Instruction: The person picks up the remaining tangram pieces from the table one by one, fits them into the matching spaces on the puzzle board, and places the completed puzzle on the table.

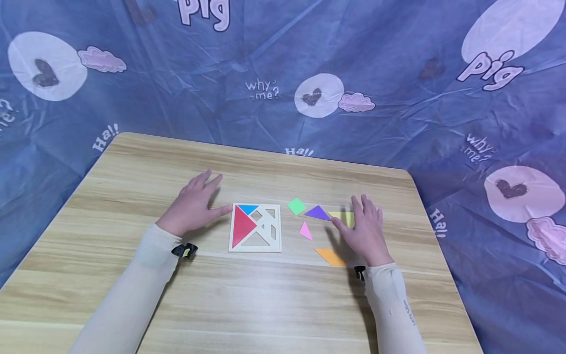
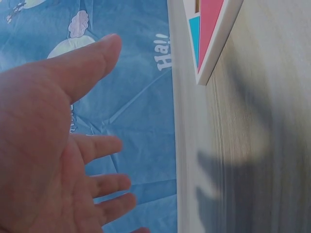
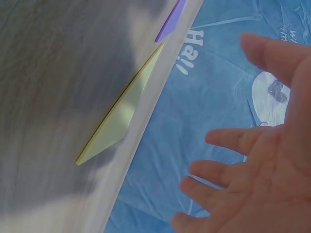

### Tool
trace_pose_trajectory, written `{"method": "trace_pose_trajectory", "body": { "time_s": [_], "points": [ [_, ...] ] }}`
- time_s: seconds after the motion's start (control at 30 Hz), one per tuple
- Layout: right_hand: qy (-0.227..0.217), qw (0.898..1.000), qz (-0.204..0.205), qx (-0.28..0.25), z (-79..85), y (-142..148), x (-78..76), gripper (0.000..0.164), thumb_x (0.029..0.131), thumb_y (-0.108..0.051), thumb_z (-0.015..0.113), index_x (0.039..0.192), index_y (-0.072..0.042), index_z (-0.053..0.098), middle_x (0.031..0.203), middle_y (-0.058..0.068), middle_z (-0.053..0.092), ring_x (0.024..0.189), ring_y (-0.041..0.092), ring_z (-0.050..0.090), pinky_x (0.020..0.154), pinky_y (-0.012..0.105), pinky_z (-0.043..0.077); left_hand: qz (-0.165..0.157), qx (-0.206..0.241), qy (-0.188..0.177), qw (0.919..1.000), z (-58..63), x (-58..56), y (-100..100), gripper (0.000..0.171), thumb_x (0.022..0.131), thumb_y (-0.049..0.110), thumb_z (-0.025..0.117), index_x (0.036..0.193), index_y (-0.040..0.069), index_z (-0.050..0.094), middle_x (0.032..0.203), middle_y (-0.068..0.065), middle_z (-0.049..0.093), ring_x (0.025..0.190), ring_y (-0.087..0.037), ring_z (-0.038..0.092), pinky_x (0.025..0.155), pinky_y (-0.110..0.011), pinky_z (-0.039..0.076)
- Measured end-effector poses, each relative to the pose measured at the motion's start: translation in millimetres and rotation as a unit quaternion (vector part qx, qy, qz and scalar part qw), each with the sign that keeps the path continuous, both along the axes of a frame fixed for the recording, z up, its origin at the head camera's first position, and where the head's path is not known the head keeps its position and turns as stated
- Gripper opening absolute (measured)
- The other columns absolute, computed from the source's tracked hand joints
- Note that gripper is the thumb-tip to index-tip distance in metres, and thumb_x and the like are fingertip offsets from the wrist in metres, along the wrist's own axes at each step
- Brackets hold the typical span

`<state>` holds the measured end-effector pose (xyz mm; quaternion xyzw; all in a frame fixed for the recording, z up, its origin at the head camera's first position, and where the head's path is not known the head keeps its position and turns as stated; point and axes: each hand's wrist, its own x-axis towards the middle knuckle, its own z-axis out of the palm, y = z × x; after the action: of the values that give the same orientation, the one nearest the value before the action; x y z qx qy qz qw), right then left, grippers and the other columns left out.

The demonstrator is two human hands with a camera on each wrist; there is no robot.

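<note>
A square tangram tray (image 1: pixel 277 241) lies on the table with a red triangle (image 1: pixel 241 226) and a blue triangle (image 1: pixel 247 209) seated at its left; its other recesses show bare. My left hand (image 1: pixel 191 205), fingers spread and holding nothing, hovers left of the tray, thumb tip close to its upper left edge. My right hand (image 1: pixel 365 233) is over the right side, fingers spread and nothing gripped. Under it, partly covered, lies a yellow triangle (image 3: pixel 119 114). Beside the thumb is a purple triangle (image 1: pixel 318 212). An orange parallelogram (image 1: pixel 330 256) lies nearer the wrist.
Between the tray and the right hand lie a green square (image 1: pixel 296 206) and a pink triangle (image 1: pixel 305 231). The wooden table (image 1: pixel 256 305) ends at a blue printed cloth (image 1: pixel 247 59) hanging behind and at the sides. Both wrists wear dark straps.
</note>
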<state>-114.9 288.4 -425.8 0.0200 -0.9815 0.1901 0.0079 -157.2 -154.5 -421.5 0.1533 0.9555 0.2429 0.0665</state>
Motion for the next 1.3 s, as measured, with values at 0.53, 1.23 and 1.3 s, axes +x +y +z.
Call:
{"method": "trace_pose_trajectory", "body": {
  "time_s": [0.53, 1.23, 1.3],
  "points": [
    [-0.103, 0.994, -0.029, 0.010, -2.2, 15.2, -1.7, 0.076, 0.101, -0.033, 0.065, 0.150, 0.017, 0.035, 0.150, 0.044, 0.031, 0.136, 0.059, 0.034, 0.112, 0.069, 0.035, -0.068, 0.001, -0.042, 0.9968, -5.8, 3.6, 4.8, 0.100, 0.086, 0.058, 0.077, 0.163, 0.012, 0.032, 0.169, -0.021, 0.023, 0.153, -0.046, 0.022, 0.120, -0.068, 0.027],
    [-0.093, 0.994, -0.061, -0.002, -10.4, 23.6, -5.2, 0.019, 0.096, -0.008, 0.067, 0.092, 0.010, 0.070, 0.101, 0.027, 0.059, 0.090, 0.035, 0.054, 0.081, 0.050, 0.050, -0.127, -0.090, -0.068, 0.9854, -14.9, 22.8, 33.6, 0.135, 0.063, 0.057, 0.093, 0.164, 0.003, 0.022, 0.162, -0.019, 0.034, 0.148, -0.043, 0.030, 0.119, -0.058, 0.035],
    [-0.091, 0.994, -0.060, 0.004, -9.2, 23.4, -5.4, 0.019, 0.096, -0.007, 0.067, 0.093, 0.011, 0.071, 0.100, 0.027, 0.060, 0.089, 0.035, 0.054, 0.080, 0.050, 0.051, -0.125, -0.097, -0.061, 0.9855, -16.8, 22.5, 36.6, 0.135, 0.064, 0.057, 0.093, 0.163, -0.001, 0.022, 0.163, -0.019, 0.034, 0.148, -0.043, 0.030, 0.122, -0.060, 0.030]
  ]
}}
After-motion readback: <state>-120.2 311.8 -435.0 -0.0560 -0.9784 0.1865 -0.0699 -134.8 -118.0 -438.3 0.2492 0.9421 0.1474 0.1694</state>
